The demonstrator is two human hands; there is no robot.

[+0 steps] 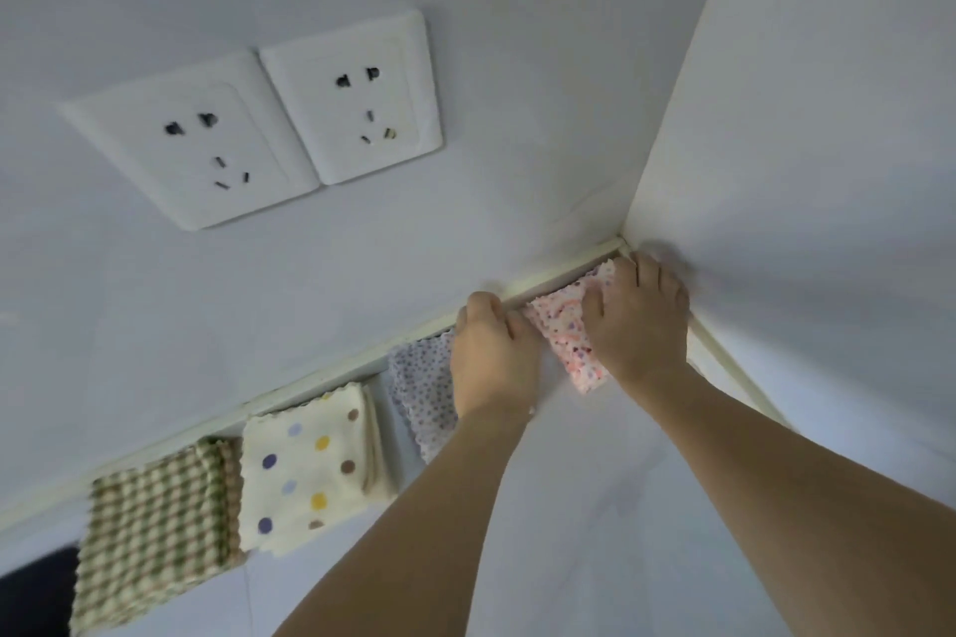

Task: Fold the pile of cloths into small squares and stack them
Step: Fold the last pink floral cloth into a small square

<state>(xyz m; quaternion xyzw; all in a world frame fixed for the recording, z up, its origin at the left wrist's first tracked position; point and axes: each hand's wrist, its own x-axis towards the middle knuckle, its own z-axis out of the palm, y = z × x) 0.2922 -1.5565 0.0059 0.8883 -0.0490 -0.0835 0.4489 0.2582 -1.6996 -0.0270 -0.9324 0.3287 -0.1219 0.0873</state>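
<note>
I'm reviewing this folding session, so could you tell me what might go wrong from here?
The left hand lies over the purple dotted cloth, so drawing it back could drag that fold open. The pink cloth under the right hand sits tight in the wall corner and may bunch. All four cloths lie side by side, not stacked.

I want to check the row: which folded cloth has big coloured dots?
The cream cloth, second from the left, between the green checked cloth and the lilac speckled cloth; the others have checks or tiny specks.
</note>
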